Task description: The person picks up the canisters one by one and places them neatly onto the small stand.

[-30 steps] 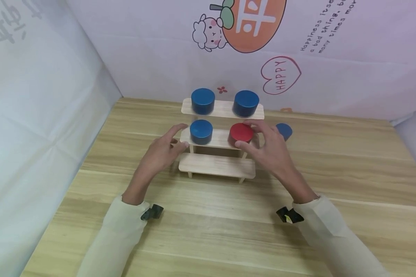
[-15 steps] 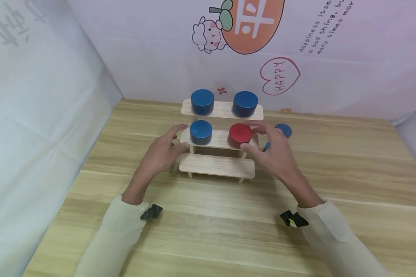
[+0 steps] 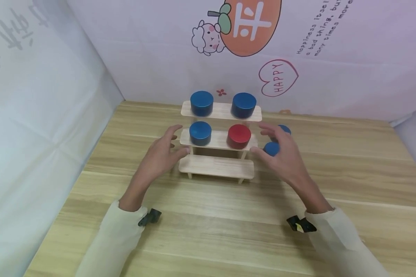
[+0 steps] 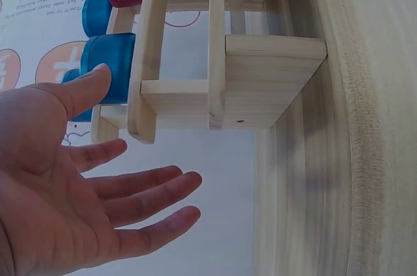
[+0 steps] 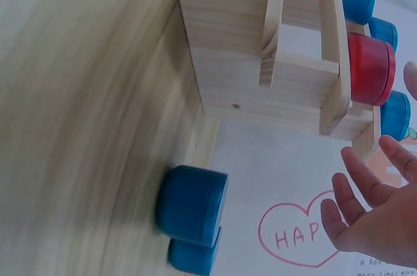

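Our left hand (image 3: 158,157) and right hand (image 3: 287,157) flanking the tiered stand (image 3: 216,166), each grip released, red cylinder (image 3: 239,137) on its middle shelf (image 3: 219,139).

- Left sleeve (image 3: 107,240): long, loose, pale cream cloth, ending at the wrist.
- Right sleeve (image 3: 343,240): matching plain cream, softly creased near its end.
- Left black piece (image 3: 154,216): small, angular, at the wrist.
- Right black piece (image 3: 309,225): similarly angular, bearing a small yellow mark (image 3: 299,228).
- Left hand (image 3: 159,157) and right hand (image 3: 287,157): bare.

This seems a screened-off tabletop booth, with printed white sheets (image 3: 152,65) bordering a wood-grain table (image 3: 215,223).
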Motion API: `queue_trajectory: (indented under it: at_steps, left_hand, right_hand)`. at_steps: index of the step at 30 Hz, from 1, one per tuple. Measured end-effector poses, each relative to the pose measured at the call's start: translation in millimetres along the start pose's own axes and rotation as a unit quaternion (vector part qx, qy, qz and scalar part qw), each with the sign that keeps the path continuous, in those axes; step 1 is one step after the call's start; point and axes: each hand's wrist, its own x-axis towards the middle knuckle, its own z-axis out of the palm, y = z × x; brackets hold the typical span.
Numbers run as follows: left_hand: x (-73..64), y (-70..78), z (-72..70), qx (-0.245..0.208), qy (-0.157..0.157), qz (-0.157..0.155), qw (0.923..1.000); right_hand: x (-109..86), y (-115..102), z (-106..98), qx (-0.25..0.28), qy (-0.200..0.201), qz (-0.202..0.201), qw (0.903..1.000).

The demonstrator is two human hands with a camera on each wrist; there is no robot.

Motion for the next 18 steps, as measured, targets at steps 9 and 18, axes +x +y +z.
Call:
queue_trajectory:
  at_steps: [9, 18]
  left_hand:
    - [-7.7, -1.5, -2.5, 0.004, -0.01, 0.001, 0.9999]
    - [-13.1, -2.0, -1.4, 0.01, -0.014, 0.036, 0.9992]
  right_hand:
    - [-9.5, 3, -5, -0.021, -0.01, 0.031, 0.9992]
    - [-14.9, 10, -8, -0.013, -0.003, 0.034, 0.9993]
